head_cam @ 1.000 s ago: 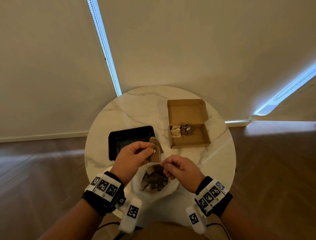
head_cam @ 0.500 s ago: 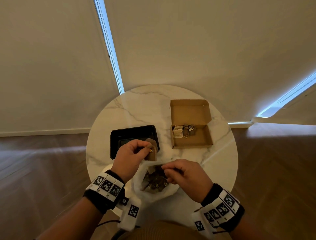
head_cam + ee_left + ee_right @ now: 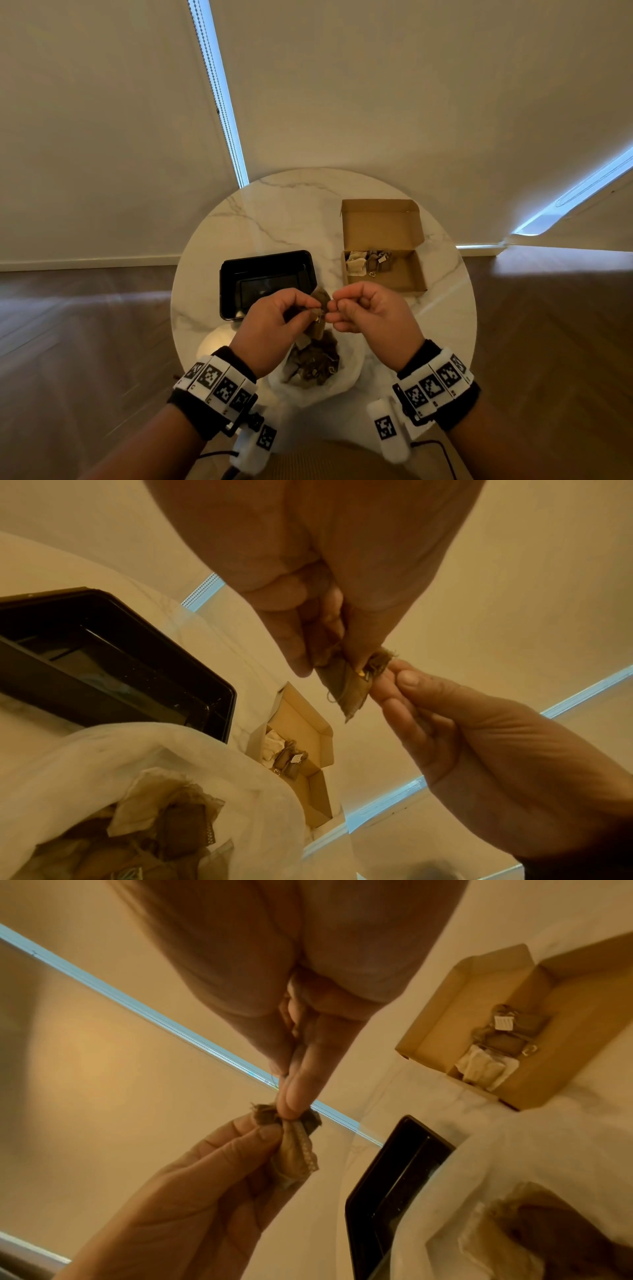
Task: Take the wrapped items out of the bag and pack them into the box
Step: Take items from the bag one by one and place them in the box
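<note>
The right hand (image 3: 370, 310) has risen from the bag (image 3: 346, 380), sharing the left hand's (image 3: 274, 320) grip on one wrapped item (image 3: 318, 313).

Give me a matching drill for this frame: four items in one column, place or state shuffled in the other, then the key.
Items
1. cardboard box
2. black tray
3. white bag
4. brown pouch

Place or state
A. pinched between the left hand and right hand, above the table
B. nearest the person, open, full of wrapped items
C. lid open, a few wrapped items at its far end
D. left of the box, nothing visible inside

Pairs: 1-C, 2-D, 3-B, 4-A
</note>
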